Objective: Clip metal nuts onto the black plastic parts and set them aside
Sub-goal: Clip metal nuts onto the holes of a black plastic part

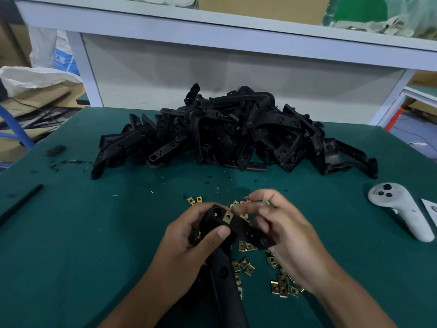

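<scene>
My left hand (189, 237) grips a black plastic part (238, 229) near its top, thumb across the front. A brass-coloured metal nut (227, 217) sits clipped on the part's upper edge. My right hand (281, 228) is beside the part, fingers curled and blurred just right of that nut; whether it holds a nut I cannot tell. Several loose metal nuts (282, 286) lie scattered on the green table (94, 233) under and around my hands. A big pile of black plastic parts (231, 136) is heaped at the back of the table.
A white hand controller (402, 209) lies at the right. A black rod (21, 204) and a small black piece (55, 150) lie at the left. Small black scraps dot the mat. A white shelf frame (212, 27) stands behind the table.
</scene>
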The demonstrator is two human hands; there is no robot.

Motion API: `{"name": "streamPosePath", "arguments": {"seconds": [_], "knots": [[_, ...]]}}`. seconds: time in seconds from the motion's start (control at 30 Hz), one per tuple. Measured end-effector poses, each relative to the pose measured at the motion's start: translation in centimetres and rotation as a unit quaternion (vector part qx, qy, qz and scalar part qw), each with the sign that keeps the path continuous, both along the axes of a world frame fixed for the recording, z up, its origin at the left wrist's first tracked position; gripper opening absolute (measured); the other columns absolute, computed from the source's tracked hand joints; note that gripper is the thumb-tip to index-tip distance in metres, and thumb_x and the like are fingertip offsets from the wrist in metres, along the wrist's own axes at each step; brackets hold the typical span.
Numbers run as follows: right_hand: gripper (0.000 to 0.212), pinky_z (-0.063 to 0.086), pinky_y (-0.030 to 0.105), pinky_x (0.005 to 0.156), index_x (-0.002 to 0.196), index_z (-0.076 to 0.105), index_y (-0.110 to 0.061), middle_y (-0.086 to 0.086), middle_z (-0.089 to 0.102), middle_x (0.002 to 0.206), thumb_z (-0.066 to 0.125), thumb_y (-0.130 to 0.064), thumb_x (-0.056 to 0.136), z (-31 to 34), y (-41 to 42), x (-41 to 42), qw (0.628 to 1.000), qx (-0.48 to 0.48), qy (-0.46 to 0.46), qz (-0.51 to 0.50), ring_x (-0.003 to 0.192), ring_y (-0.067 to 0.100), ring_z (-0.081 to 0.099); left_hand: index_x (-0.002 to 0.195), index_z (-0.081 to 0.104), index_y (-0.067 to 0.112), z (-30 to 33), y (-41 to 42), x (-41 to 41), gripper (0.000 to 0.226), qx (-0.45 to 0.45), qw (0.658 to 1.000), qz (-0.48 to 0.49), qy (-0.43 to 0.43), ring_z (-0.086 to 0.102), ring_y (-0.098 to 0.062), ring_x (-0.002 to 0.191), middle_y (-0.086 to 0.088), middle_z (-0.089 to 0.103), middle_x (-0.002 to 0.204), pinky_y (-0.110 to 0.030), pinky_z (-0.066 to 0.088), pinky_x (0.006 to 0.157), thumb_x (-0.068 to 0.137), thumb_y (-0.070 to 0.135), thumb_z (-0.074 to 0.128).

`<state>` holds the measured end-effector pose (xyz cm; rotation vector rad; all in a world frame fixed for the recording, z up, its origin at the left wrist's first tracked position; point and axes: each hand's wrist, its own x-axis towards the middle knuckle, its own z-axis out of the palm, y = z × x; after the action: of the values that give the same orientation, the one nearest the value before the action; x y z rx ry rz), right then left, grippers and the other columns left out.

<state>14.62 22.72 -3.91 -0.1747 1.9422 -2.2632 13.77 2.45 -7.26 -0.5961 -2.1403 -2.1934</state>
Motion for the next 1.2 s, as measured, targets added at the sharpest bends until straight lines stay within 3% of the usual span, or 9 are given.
{"name": "streamPosePath", "arguments": {"seconds": [0.17,0.27,0.43,0.57,0.67,0.8,0.97,1.07,1.2], "knots": [[0.047,0.049,0.037,0.091,0.102,0.055,-0.011,0.004,0.074,0.098,0.031,0.025,0.084,-0.9,0.7,-1.0,0.99,-0.089,-0.106,-0.031,0.092,0.015,0.059,0.105,0.07,0.033,0.4,-0.2,0.2,0.023,0.009,1.0,-0.007,-0.012,0.069,-0.01,0.094,0.003,0.073,0.101,-0.015,0.052,0.078,0.085,0.044,0.069],[0.044,0.056,0.028,0.088,0.112,0.058,-0.004,0.012,0.074,0.113,0.034,0.027,0.092,-0.8,1.1,-1.1,0.986,-0.123,-0.113,-0.019,0.104,0.017,0.071,0.106,0.07,0.032,0.5,-0.1,0.2,0.023,0.023,1.0,-0.011,-0.013,0.069,-0.012,0.095,0.001,0.073,0.102,-0.016,0.052,0.079,0.085,0.041,0.07],[0.04,0.058,0.026,0.088,0.133,0.049,0.0,0.019,0.069,0.127,0.051,0.009,0.095,-0.7,1.2,-1.2,0.982,-0.147,-0.115,-0.008,0.119,0.029,0.067,0.103,0.071,0.03,0.7,-0.2,0.2,0.021,0.028,0.999,-0.017,-0.007,0.068,-0.01,0.091,0.001,0.073,0.099,-0.014,0.052,0.077,0.084,0.039,0.071],[0.043,0.06,0.026,0.078,0.131,0.051,-0.003,0.019,0.073,0.119,0.061,-0.009,0.09,-0.7,1.0,-1.3,0.982,-0.128,-0.139,-0.023,0.112,0.026,0.071,0.105,0.067,0.031,0.4,-0.3,0.1,0.022,0.013,0.999,-0.035,-0.019,0.064,-0.007,0.085,0.006,0.068,0.093,-0.016,0.051,0.076,0.085,0.04,0.07],[0.038,0.06,0.024,0.069,0.121,0.056,-0.003,0.012,0.078,0.101,0.065,-0.018,0.087,-0.8,1.0,-1.4,0.981,-0.107,-0.154,-0.054,0.089,0.018,0.076,0.107,0.065,0.03,0.2,-0.2,0.1,0.026,0.006,0.998,-0.049,-0.033,0.063,-0.007,0.083,0.007,0.066,0.091,-0.018,0.052,0.074,0.085,0.042,0.069],[0.024,0.048,0.019,0.054,0.109,0.061,-0.008,0.003,0.074,0.089,0.064,-0.023,0.091,-1.0,1.3,-1.7,0.982,-0.091,-0.15,-0.076,0.059,0.004,0.052,0.106,0.065,0.034,0.2,-0.2,0.1,0.023,0.013,0.999,-0.007,-0.033,0.066,-0.009,0.087,0.006,0.068,0.095,-0.018,0.053,0.076,0.085,0.043,0.07],[0.038,0.055,0.027,0.086,0.128,0.061,-0.005,0.012,0.072,0.123,0.044,0.01,0.098,-0.9,2.0,-1.7,0.984,-0.112,-0.136,-0.026,0.094,0.012,0.072,0.115,0.067,0.039,0.4,-0.1,0.1,0.03,0.03,0.998,-0.005,-0.053,0.068,-0.009,0.091,0.005,0.071,0.1,-0.017,0.054,0.076,0.087,0.031,0.073],[0.044,0.058,0.02,0.083,0.131,0.06,-0.009,0.01,0.071,0.126,0.056,0.006,0.089,-0.7,1.9,-1.7,0.985,-0.114,-0.126,-0.012,0.115,0.017,0.069,0.117,0.068,0.042,0.5,-0.3,0.1,0.034,0.016,0.998,-0.01,-0.057,0.068,-0.005,0.093,0.01,0.071,0.101,-0.014,0.052,0.076,0.085,0.037,0.076],[0.05,0.059,0.022,0.078,0.13,0.061,-0.006,0.015,0.072,0.124,0.067,0.003,0.081,-0.8,1.7,-1.7,0.979,-0.152,-0.132,-0.034,0.115,0.025,0.069,0.114,0.07,0.041,0.4,-0.3,0.0,0.049,-0.011,0.998,-0.016,-0.053,0.072,-0.006,0.093,0.01,0.075,0.101,-0.014,0.054,0.076,0.068,0.04,0.087]]}}
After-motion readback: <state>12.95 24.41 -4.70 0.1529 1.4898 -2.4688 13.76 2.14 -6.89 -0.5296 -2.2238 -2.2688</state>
